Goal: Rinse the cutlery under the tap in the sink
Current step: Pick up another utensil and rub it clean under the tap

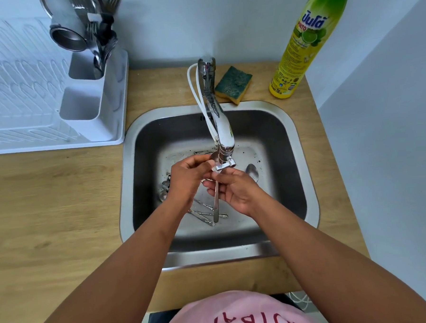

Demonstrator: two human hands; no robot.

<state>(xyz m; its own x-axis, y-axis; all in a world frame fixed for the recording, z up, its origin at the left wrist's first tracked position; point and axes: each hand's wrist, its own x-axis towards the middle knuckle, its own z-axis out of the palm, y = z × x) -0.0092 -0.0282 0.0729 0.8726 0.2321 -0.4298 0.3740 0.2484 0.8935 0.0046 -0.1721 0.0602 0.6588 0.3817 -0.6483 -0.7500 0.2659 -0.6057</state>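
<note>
Both of my hands meet under the tap (224,133), over the middle of the steel sink (131,180). My left hand (187,177) pinches the top of a spoon (216,203) right at the spout. The spoon's handle hangs down toward me. My right hand (233,190) lies against the spoon from the right, fingers curled on its neck. The spoon's bowl is hidden by my fingers and the tap head. Several more pieces of cutlery (203,215) lie on the sink floor below my hands, and one spoon (252,172) rests at the right.
A white dish rack (23,102) with a cutlery holder (92,98) holding clean cutlery and a steel cup stands at the left. Behind the sink lie a green-yellow sponge (233,84) and a tall dish soap bottle (306,40). A wooden counter (49,207) surrounds the sink.
</note>
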